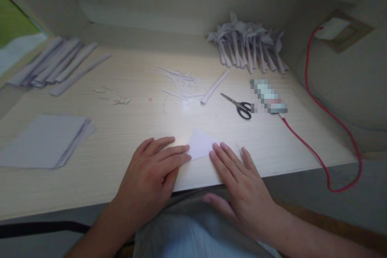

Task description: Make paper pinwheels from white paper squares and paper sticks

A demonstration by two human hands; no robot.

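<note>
A folded piece of white paper lies flat near the front edge of the desk. My left hand rests at its left side, fingers stretched out, the index and middle fingertips touching the paper. From the right, my right hand lays its straight fingertips on the paper's right corner, its thumb held apart over the desk edge. Neither hand is closed round anything. Beyond the paper are a rolled paper tube, black-handled scissors with closed blades, and a heap of thin paper strips.
Paper sheets are stacked at left, below several paper tubes. Small scraps lie nearby. Several paper pinwheel-like shapes on stems lean at the back right. A blurred phone has a red cable hanging past the edge.
</note>
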